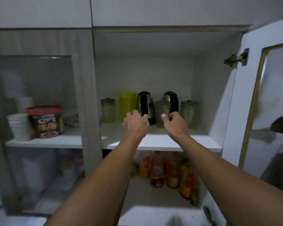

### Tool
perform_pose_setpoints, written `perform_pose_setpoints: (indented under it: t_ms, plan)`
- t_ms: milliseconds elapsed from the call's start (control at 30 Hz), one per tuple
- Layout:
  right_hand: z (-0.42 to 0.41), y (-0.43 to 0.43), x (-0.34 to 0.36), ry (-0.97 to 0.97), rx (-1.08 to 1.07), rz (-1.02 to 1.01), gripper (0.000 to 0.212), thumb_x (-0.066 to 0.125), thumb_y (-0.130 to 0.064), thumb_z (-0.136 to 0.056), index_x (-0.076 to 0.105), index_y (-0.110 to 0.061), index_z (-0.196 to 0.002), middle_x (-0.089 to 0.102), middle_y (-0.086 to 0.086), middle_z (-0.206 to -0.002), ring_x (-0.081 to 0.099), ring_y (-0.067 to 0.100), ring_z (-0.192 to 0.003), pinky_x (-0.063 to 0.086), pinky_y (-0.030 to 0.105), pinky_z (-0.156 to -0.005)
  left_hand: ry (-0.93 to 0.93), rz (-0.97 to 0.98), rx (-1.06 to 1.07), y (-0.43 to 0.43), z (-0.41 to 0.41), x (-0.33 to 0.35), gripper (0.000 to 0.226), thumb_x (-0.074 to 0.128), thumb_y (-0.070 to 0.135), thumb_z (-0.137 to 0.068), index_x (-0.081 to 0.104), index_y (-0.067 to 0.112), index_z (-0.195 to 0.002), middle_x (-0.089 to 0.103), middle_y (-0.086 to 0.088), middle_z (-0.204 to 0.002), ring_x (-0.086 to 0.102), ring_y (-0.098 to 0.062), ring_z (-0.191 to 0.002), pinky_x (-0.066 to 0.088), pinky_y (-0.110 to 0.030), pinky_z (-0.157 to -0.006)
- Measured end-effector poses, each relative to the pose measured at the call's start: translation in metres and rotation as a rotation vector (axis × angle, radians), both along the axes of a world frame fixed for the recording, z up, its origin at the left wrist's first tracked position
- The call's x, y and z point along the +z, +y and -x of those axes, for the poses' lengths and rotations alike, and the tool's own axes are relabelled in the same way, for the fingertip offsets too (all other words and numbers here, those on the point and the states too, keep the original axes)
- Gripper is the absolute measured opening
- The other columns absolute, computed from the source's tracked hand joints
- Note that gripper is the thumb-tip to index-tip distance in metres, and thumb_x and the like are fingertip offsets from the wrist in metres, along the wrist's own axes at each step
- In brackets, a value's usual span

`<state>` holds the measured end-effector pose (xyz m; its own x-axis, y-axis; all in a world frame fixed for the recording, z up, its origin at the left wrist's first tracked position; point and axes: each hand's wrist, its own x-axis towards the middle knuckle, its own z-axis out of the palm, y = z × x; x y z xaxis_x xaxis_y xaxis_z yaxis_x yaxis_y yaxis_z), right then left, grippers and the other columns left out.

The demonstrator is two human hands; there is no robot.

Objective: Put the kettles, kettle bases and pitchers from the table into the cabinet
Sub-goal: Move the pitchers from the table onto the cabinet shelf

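Steel kettles: we see two, with black handles, the left kettle (145, 106) and right kettle (171, 99), upright at the shelf's back.
Pitchers: pale green pitchers (107, 110) and a lime pitcher (127, 105) flank them.
Our left hand (135, 123): fingers curled at the left kettle's handle; whether gripping, we cannot tell.
Our right hand (174, 122): fingers loosely bent, holding nothing.
Shelf (162, 141): front strip bare.
Door (252, 103): swung open rightward.

The scene is being lit dimly, with a cool grey cast. The shelf edge (163, 145) is being caught brightest, while the cabinet (153, 70) recess is being left in shadow. Straight lines are being bowed near the edges. The lower corners are being blurred, and fine detail is being lost throughout.
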<state>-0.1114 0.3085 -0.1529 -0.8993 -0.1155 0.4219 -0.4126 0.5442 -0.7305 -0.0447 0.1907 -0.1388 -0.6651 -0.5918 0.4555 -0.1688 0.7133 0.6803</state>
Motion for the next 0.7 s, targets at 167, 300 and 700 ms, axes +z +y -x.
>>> perform_pose_setpoints:
  t_ms: [167, 300, 700]
  plan:
    - [-0.092, -0.022, -0.009, 0.018, 0.182, -0.019, 0.049, 0.044, -0.048, -0.098, 0.051, -0.012, -0.13, 0.059, 0.012, -0.132, 0.054, 0.032, -0.12, 0.042, 0.04, -0.094, -0.036, 0.059, 0.147, -0.001, -0.103, -0.012, 0.044, 0.045, 0.036, -0.1, 0.051, 0.006, -0.131, 0.051, -0.016, -0.134, 0.049, -0.033, -0.124, 0.038, -0.047, -0.108]
    - [-0.175, -0.049, -0.023, -0.019, 0.287, -0.078, 0.051, 0.045, -0.048, -0.098, 0.051, -0.012, -0.134, 0.056, 0.012, -0.138, 0.051, 0.032, -0.126, 0.041, 0.038, -0.097, -0.113, 0.051, 0.271, -0.02, -0.203, -0.029, 0.045, 0.045, 0.038, -0.099, 0.051, 0.007, -0.132, 0.049, -0.016, -0.136, 0.047, -0.036, -0.126, 0.037, -0.048, -0.108]
    - [-0.476, -0.215, -0.043, -0.036, 0.845, -0.122, 0.05, 0.046, -0.047, -0.097, 0.051, -0.011, -0.133, 0.057, 0.013, -0.136, 0.054, 0.033, -0.124, 0.043, 0.039, -0.097, -0.192, -0.051, 0.873, -0.141, -0.55, -0.061, 0.043, 0.043, 0.032, -0.098, 0.051, 0.003, -0.129, 0.051, -0.021, -0.134, 0.05, -0.039, -0.122, 0.042, -0.049, -0.102]
